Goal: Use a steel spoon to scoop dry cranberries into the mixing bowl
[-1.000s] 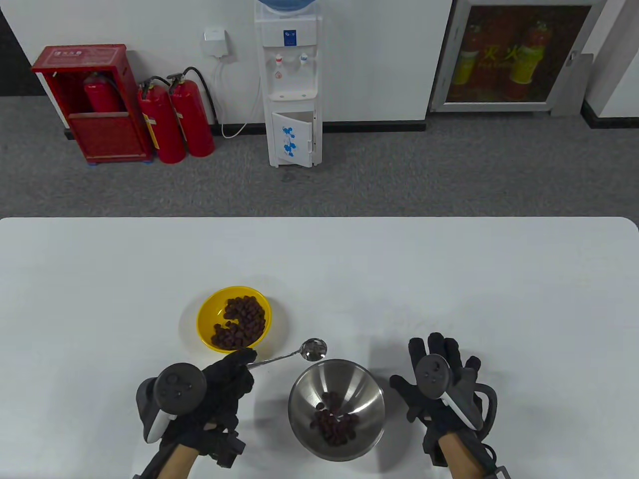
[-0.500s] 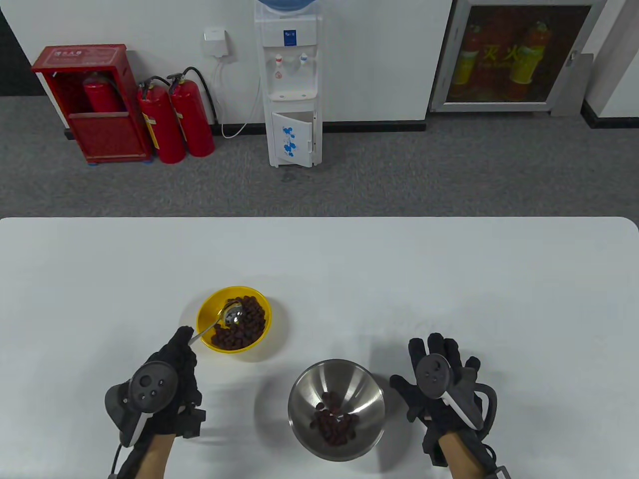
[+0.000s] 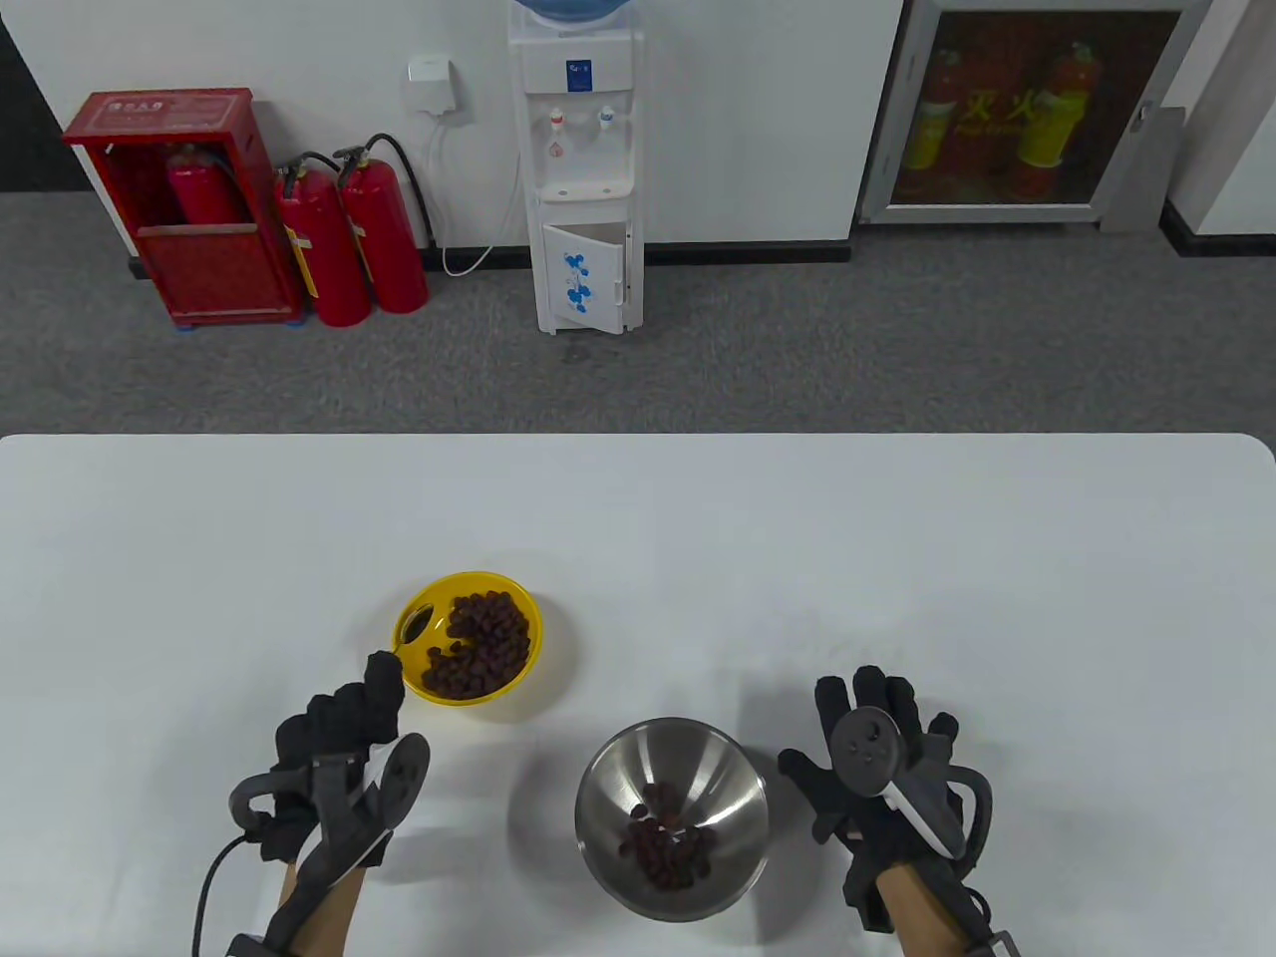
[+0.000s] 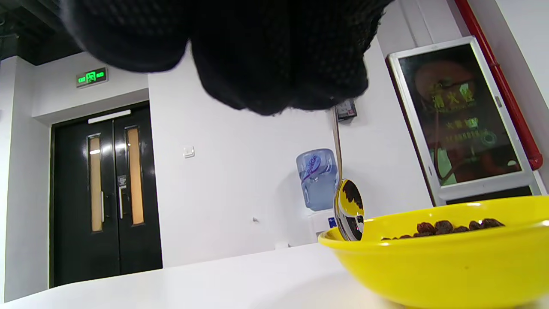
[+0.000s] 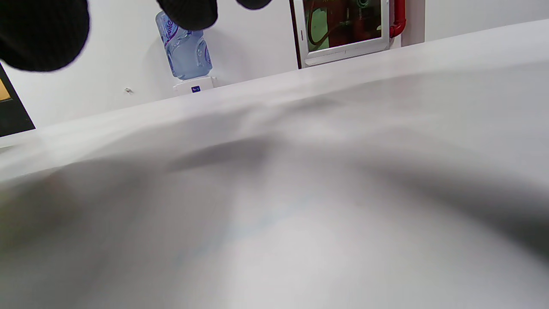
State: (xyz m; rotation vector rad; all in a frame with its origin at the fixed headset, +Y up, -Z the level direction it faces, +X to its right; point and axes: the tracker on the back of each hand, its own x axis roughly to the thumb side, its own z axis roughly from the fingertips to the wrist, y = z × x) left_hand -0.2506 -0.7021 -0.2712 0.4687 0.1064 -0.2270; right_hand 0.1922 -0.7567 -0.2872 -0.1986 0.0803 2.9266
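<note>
Nearest, 2 gloved hands at the bench's (image 3: pixel 897 558) front edge. Right hand (image 3: pixel 882 773) lies flat on the bench, fingers spread, grip open and holding nothing, just right of the steel mixing bowl (image 3: pixel 672 817).

Mixing bowl sits between the 2 hands, a small heap of dry cranberries (image 3: pixel 666 842) at its bottom.

Left hand (image 3: pixel 334 758) is turned on edge, fingers curled, grip closed on the spoon's (image 3: pixel 417 626) handle at the yellow bowl's (image 3: pixel 467 638) near-left rim. Left wrist view: spoon hangs steeply from the fingers (image 4: pixel 279 56), its head (image 4: pixel 349 210) dipping inside the yellow bowl's (image 4: pixel 437 257) left rim, beside the fruit rather than in it. Cannot tell whether the head touches the bowl floor.

Yellow bowl stands farther back and left of the mixing bowl, apart from it. Most cranberries (image 3: pixel 480 643) remain there, piled toward its right side.

Beyond the bench: grey floor, a water dispenser (image 3: pixel 576 169) and red fire extinguishers (image 3: pixel 349 239) against the wall.
</note>
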